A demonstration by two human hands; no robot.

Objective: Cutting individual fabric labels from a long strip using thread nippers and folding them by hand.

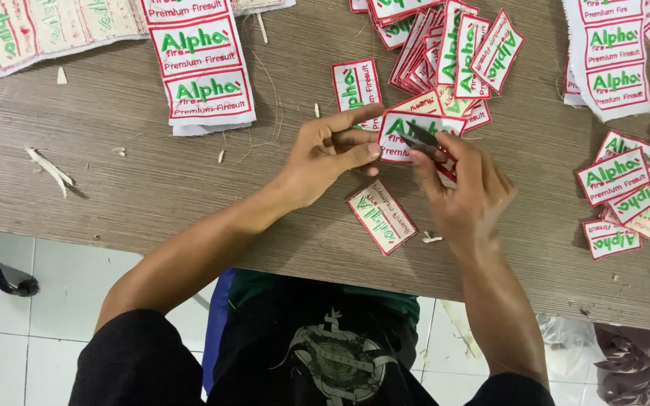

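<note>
- We see the left hand (332,150) pinching the left edge of a white embroidered patch (415,128) with a red border, raised just above the tabletop (152,180).
- The right hand (464,192) is closed around small snips (424,140) (blades resting on the patch's lower edge).
- Another patch (382,216) lies flat just below the hands; a pile of finished patches (445,53) sits beyond.

We count 2 hands (325,154) in view, 1 small cutter (424,141), 1 patch (408,131) held between them, and 1 loose patch (381,216) lying just below. We see 2 piles of cut patches (445,53), top and right, too overlapped to count, and 3 uncut fabric strips (201,64), 1 wooden table (152,173).
</note>
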